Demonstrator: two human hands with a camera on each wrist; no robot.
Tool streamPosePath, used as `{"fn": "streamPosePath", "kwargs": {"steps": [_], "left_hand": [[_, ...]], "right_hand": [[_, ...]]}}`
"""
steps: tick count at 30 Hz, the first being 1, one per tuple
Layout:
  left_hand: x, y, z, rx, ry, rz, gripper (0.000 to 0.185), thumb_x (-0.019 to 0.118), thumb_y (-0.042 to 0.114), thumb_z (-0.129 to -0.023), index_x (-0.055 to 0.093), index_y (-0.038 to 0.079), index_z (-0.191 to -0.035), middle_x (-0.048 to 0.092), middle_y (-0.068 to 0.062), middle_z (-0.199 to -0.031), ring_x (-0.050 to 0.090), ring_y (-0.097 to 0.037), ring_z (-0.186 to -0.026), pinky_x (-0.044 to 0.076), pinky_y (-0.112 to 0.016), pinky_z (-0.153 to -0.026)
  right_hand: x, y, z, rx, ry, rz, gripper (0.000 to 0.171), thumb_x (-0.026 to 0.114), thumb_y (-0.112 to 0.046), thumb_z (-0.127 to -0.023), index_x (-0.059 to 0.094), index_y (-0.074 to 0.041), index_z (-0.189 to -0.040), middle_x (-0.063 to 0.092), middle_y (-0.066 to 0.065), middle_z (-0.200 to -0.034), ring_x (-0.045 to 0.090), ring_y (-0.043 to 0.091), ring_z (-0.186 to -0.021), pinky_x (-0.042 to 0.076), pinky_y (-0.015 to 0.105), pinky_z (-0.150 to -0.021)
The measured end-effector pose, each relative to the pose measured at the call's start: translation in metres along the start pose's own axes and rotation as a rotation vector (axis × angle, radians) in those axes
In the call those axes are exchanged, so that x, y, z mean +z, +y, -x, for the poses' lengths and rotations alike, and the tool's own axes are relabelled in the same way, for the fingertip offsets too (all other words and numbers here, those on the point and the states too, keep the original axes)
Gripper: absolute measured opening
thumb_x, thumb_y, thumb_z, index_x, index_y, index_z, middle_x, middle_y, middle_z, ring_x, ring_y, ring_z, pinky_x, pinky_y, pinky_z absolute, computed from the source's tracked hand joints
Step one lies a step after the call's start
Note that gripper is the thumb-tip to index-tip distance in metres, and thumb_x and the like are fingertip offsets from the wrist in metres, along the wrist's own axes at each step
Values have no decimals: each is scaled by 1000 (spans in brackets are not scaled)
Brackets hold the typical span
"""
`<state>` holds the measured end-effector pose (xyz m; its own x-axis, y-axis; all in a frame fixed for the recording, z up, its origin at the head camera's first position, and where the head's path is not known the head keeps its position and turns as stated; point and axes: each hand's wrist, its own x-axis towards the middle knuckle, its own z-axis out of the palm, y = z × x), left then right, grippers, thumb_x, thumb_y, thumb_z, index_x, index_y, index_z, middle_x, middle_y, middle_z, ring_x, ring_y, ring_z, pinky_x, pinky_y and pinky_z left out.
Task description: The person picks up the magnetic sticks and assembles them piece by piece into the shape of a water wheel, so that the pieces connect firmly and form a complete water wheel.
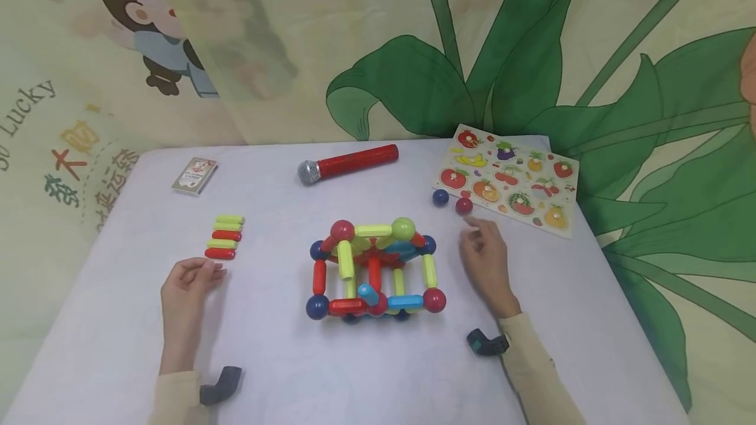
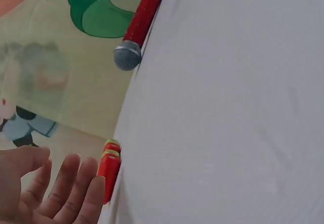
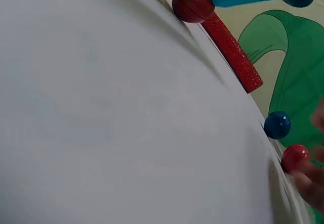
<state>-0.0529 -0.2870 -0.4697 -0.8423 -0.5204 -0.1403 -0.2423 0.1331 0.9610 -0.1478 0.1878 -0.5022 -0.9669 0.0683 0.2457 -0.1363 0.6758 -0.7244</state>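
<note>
My left hand (image 1: 188, 284) hovers just below a column of several short magnetic rods (image 1: 225, 235), red and yellow-green. In the left wrist view its fingers (image 2: 65, 186) are spread and relaxed, with nothing in them. A frame built of magnetic rods and balls (image 1: 375, 274), in red, blue and yellow-green, stands at the table's middle. To its right is my right hand (image 1: 485, 261), fingers loosely bent and holding nothing. Its index fingertip is right by a loose red ball (image 1: 464, 206); a dark blue ball (image 1: 440, 197) lies left of that one.
A red microphone (image 1: 348, 164) with a silver head lies along the back edge. At the back left rests a small card box (image 1: 195, 176). The fruit puzzle board (image 1: 506, 179) is at the back right, behind the loose balls. A printed cloth hangs behind the white table (image 1: 354, 372).
</note>
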Motion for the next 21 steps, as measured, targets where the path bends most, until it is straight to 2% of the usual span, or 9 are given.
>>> {"fn": "streamPosePath", "kwargs": {"steps": [2, 5, 9, 11, 13, 16, 19, 21], "left_hand": [[0, -5, -3, -31, 5, 5, 21, 62, 28, -94, 54, 15, -108, 67, 14, -88, 66, 2, -81, 49, -7, -75], [1, -11, -4, -68, 19, -34, 21, 60, 31, -94, 54, 16, -108, 66, 17, -87, 65, 4, -81, 48, -6, -75], [5, -16, -3, -66, 35, -95, 25, 57, 35, -95, 54, 16, -110, 64, 17, -90, 64, 6, -83, 47, -6, -80], [7, -17, -3, -60, 35, -97, 26, 57, 37, -95, 54, 16, -111, 64, 17, -90, 63, 6, -84, 46, -7, -82], [9, -17, -2, -51, 32, -109, 27, 56, 37, -95, 54, 15, -111, 64, 18, -90, 63, 6, -84, 46, -7, -82], [11, -17, -1, -45, 37, -106, 27, 57, 37, -95, 54, 15, -110, 64, 17, -90, 63, 6, -84, 46, -6, -82], [12, -17, -1, -32, 42, -119, 27, 57, 36, -95, 53, 14, -111, 65, 14, -92, 63, 5, -86, 46, -7, -84], [12, -18, -2, -24, 47, -124, 28, 56, 37, -95, 54, 14, -111, 65, 11, -94, 63, 3, -86, 46, -8, -85]], "right_hand": [[2, 0, -14, 30, 44, 38, 36, 56, -18, -95, 53, -11, -130, 48, 8, -126, 50, 24, -115, 47, 45, -94], [4, -1, -34, 72, 13, 73, 40, 56, -20, -95, 52, -12, -133, 44, 10, -133, 41, 29, -128, 38, 51, -104], [9, 4, -49, 115, -84, 101, 41, 59, -19, -94, 52, -13, -134, 50, 11, -128, 46, 30, -123, 40, 50, -103], [9, 6, -50, 128, -98, 106, 42, 59, -19, -94, 50, -13, -135, 52, 11, -125, 49, 29, -119, 43, 49, -99], [5, 2, -46, 118, -75, 91, 41, 61, -19, -94, 51, -11, -133, 54, 11, -122, 51, 28, -114, 46, 47, -95], [-8, -20, -33, 19, 13, 23, 40, 64, -17, -92, 55, -8, -129, 58, 11, -118, 55, 26, -106, 49, 39, -88], [-25, -60, -11, -184, 101, -103, 40, 71, -7, -86, 58, -3, -123, 63, 11, -113, 59, 21, -98, 50, 26, -83], [-33, -90, 6, -330, 83, -217, 41, 72, 1, -82, 59, 0, -121, 64, 12, -112, 59, 18, -97, 49, 20, -82]]}}
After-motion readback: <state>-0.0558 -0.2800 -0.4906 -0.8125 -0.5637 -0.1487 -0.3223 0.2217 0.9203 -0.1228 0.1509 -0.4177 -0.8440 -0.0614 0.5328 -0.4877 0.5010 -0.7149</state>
